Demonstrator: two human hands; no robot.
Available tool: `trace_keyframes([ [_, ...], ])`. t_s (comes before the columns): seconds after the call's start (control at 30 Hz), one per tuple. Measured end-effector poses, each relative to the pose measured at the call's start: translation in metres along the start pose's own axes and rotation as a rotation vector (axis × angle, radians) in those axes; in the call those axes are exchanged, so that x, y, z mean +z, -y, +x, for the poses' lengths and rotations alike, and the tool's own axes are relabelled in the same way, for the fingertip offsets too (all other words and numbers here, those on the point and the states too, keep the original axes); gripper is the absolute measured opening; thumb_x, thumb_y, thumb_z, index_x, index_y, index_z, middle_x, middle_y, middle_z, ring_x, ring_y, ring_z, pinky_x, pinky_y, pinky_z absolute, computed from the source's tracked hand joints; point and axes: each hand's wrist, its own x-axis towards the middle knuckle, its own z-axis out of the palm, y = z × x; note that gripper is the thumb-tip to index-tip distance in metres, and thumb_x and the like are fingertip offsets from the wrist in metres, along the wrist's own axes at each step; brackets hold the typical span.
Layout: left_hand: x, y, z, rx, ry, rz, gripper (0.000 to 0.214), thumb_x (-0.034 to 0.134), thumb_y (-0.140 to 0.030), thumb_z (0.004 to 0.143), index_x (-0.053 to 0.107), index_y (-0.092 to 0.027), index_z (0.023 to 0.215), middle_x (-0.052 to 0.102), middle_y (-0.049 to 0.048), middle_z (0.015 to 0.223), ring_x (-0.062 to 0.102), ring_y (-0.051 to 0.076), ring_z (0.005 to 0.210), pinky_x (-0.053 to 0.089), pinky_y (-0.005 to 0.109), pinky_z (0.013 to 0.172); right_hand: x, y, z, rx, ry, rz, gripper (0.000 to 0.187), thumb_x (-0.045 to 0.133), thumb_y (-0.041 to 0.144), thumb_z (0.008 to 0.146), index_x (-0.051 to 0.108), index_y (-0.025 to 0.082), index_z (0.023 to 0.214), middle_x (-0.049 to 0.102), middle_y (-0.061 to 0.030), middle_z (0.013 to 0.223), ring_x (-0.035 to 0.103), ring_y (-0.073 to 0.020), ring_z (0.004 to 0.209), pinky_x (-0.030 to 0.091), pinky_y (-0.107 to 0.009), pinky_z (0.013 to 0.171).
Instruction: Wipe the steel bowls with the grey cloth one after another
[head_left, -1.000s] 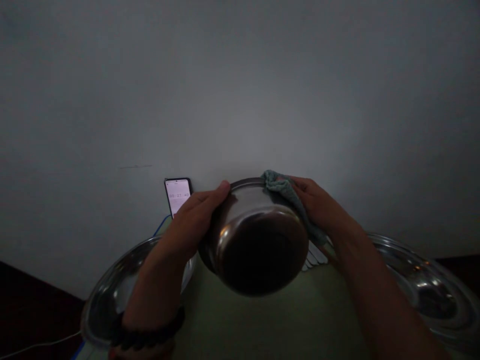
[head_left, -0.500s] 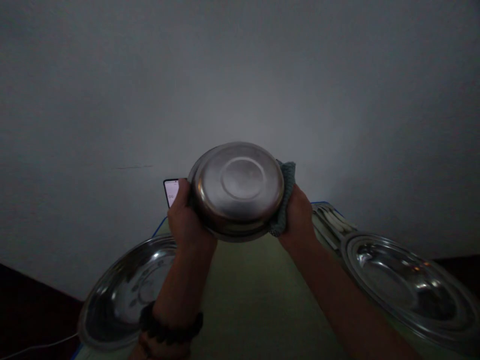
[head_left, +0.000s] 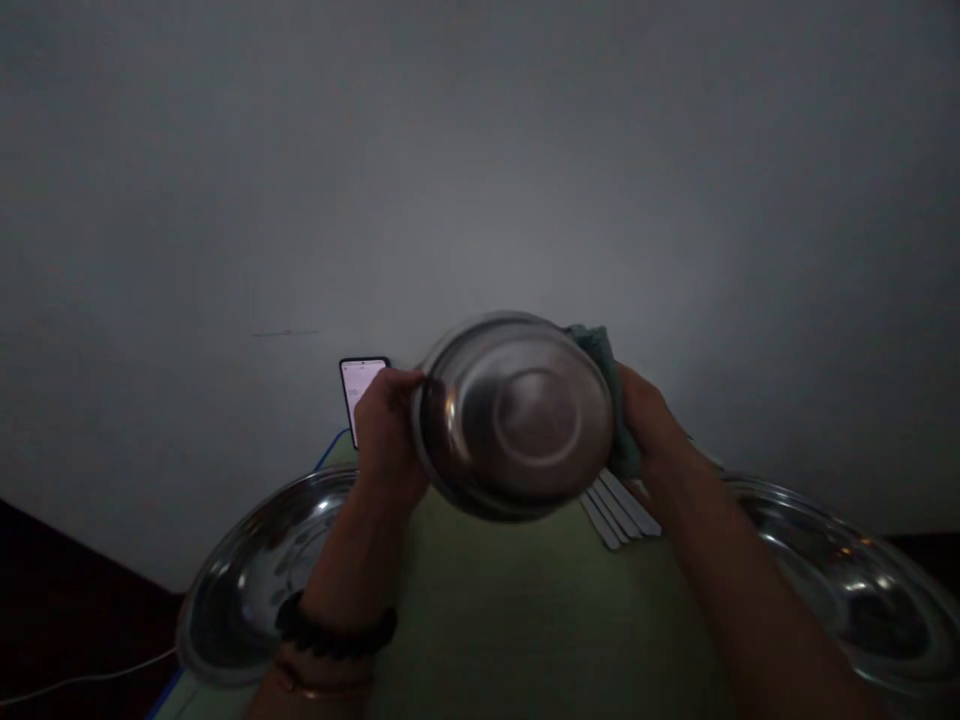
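Note:
I hold a round steel bowl (head_left: 517,415) up in front of me with its underside facing the camera, above a pale green table (head_left: 510,620). My left hand (head_left: 386,430) grips the bowl's left rim, fingers curled over the edge. My right hand (head_left: 645,420) is closed on a teal cloth (head_left: 604,355) pressed against the bowl's right rim. A dark beaded bracelet sits on my left wrist.
A large steel basin (head_left: 255,580) lies at the table's left and another steel basin (head_left: 847,580) at its right. Several flat pieces of cutlery (head_left: 615,505) lie under the bowl's right side. A lit phone (head_left: 360,385) leans against the grey wall (head_left: 480,180) behind.
The bowl was tipped up from a low tilt so its underside faces me, then shifted a little right and down. Both hands kept their grip on rim and cloth.

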Motion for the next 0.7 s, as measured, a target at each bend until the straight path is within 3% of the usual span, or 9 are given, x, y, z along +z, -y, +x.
trace_keyframes([
  [0.1,-0.011,-0.011,-0.003,-0.286,0.323,0.228,0.022,0.051,-0.027,0.07,0.064,-0.016,0.055,0.056,0.0008,0.044,0.049,0.011,0.038,0.038,0.021,0.038,-0.009,0.023,-0.011,-0.043,0.39,-0.163,0.028,0.056,0.047,0.083,0.071,0.024,0.09,0.072,-0.0005,0.086,0.065,-0.0176,0.081,0.051,-0.028,0.071],
  [0.13,-0.013,-0.012,-0.005,-0.321,0.412,0.323,0.023,0.055,-0.031,0.071,0.067,-0.016,0.058,0.059,0.0017,0.048,0.051,0.011,0.042,0.039,0.021,0.04,-0.007,0.03,-0.015,-0.079,0.469,-0.236,0.028,0.055,0.047,0.084,0.071,0.024,0.089,0.072,0.0,0.083,0.064,-0.0161,0.076,0.049,-0.027,0.068],
  [0.2,-0.016,-0.014,-0.009,-0.273,0.527,0.509,0.023,0.064,-0.036,0.073,0.069,-0.016,0.062,0.062,0.0018,0.055,0.055,0.01,0.049,0.041,0.019,0.044,0.0,0.037,-0.022,-0.175,0.527,-0.361,0.028,0.054,0.045,0.086,0.07,0.022,0.082,0.069,0.0009,0.076,0.061,-0.0141,0.07,0.047,-0.025,0.065],
  [0.3,-0.015,-0.016,-0.015,-0.134,0.593,0.619,0.025,0.066,-0.037,0.077,0.07,-0.016,0.064,0.061,-0.0009,0.057,0.052,0.007,0.05,0.038,0.016,0.045,0.009,0.034,-0.022,-0.278,0.483,-0.446,0.032,0.051,0.045,0.088,0.067,0.021,0.077,0.065,0.0015,0.071,0.058,-0.0136,0.069,0.045,-0.025,0.064],
  [0.4,-0.012,-0.018,-0.015,-0.127,0.547,0.527,0.028,0.066,-0.037,0.077,0.068,-0.015,0.059,0.058,-0.0019,0.051,0.049,0.006,0.043,0.035,0.015,0.04,0.008,0.024,-0.016,-0.26,0.433,-0.34,0.033,0.051,0.048,0.087,0.069,0.021,0.081,0.067,0.001,0.074,0.059,-0.0149,0.071,0.046,-0.027,0.066],
  [0.47,-0.011,-0.019,-0.012,-0.145,0.448,0.417,0.031,0.067,-0.038,0.075,0.065,-0.015,0.054,0.057,-0.0019,0.046,0.048,0.006,0.039,0.036,0.017,0.038,0.005,0.02,-0.013,-0.219,0.362,-0.191,0.032,0.053,0.049,0.084,0.07,0.021,0.084,0.068,0.0009,0.074,0.06,-0.0152,0.07,0.047,-0.027,0.065],
  [0.6,-0.006,-0.016,-0.005,-0.106,0.121,0.144,0.03,0.063,-0.038,0.079,0.066,-0.015,0.06,0.063,0.0008,0.052,0.058,0.011,0.046,0.047,0.021,0.047,0.013,0.018,-0.013,-0.126,0.036,0.06,0.029,0.056,0.046,0.081,0.072,0.022,0.083,0.068,0.0014,0.069,0.059,-0.0137,0.063,0.048,-0.025,0.058],
  [0.7,0.003,-0.001,-0.007,0.052,-0.07,-0.088,0.024,0.059,-0.035,0.083,0.068,-0.017,0.071,0.069,0.0003,0.064,0.065,0.012,0.062,0.053,0.023,0.066,0.035,0.015,-0.018,-0.052,-0.205,0.256,0.034,0.053,0.048,0.083,0.071,0.02,0.09,0.071,0.0001,0.078,0.063,-0.0142,0.071,0.05,-0.026,0.064],
])
